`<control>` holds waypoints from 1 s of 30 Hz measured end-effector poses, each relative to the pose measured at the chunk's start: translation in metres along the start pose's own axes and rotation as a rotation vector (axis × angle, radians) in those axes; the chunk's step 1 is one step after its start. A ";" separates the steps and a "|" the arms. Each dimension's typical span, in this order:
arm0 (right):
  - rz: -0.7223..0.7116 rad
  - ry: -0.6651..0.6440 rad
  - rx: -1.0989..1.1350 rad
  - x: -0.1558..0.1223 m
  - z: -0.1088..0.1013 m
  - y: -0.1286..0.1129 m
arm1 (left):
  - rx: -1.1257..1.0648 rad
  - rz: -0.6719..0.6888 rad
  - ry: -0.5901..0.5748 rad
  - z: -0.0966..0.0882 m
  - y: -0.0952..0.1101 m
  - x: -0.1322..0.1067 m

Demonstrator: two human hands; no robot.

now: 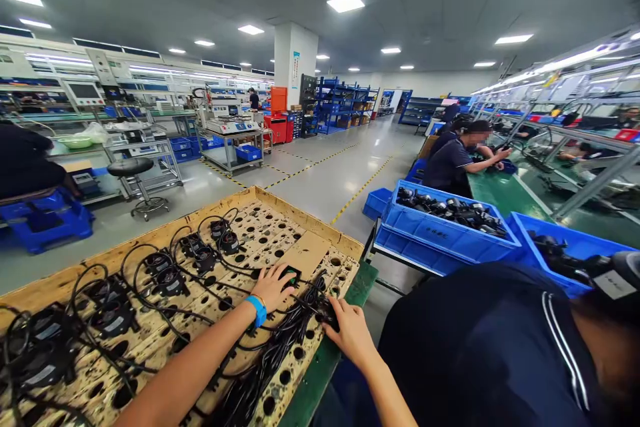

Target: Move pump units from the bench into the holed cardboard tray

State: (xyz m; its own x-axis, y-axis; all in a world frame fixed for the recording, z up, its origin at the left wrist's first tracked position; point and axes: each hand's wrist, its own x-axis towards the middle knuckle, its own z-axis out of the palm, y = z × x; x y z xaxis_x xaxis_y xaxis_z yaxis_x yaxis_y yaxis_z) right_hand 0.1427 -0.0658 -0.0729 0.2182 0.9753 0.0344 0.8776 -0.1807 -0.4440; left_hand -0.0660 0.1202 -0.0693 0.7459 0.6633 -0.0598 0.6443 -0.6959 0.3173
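Note:
A wooden tray drilled with round holes holds several round black units with cables. My left hand, with a blue wristband, reaches over the tray and has its fingers closed around a small black part with a green patch, mostly hidden under them. At the tray's right edge, my right hand has thumb and fingers around a dark piece at the upper end of a black cable bundle. That piece is too covered to make out fully. Beyond my left hand lies a flat cardboard piece.
A co-worker in a dark shirt bends close at my right. Blue bins of black parts stand beyond. A green edge runs along the tray's right side. Another person sits at the green bench.

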 end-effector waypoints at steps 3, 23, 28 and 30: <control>0.082 -0.020 0.154 0.015 -0.017 -0.027 | -0.010 -0.007 0.002 0.002 0.000 0.002; -0.737 0.303 -0.232 0.002 0.070 -0.069 | -0.161 0.097 0.060 0.013 -0.002 0.003; -0.650 0.207 -0.032 0.023 0.066 -0.047 | -0.098 0.030 0.347 -0.023 -0.025 -0.020; -0.565 0.217 0.095 0.033 0.049 -0.058 | 0.042 -0.161 0.473 -0.053 -0.053 -0.036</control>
State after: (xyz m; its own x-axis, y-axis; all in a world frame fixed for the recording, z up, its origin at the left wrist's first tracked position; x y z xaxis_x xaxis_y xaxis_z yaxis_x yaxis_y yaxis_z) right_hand 0.0781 -0.0170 -0.0902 -0.1790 0.8670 0.4651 0.8434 0.3786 -0.3812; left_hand -0.1358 0.1478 -0.0343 0.4846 0.8084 0.3343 0.7582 -0.5787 0.3005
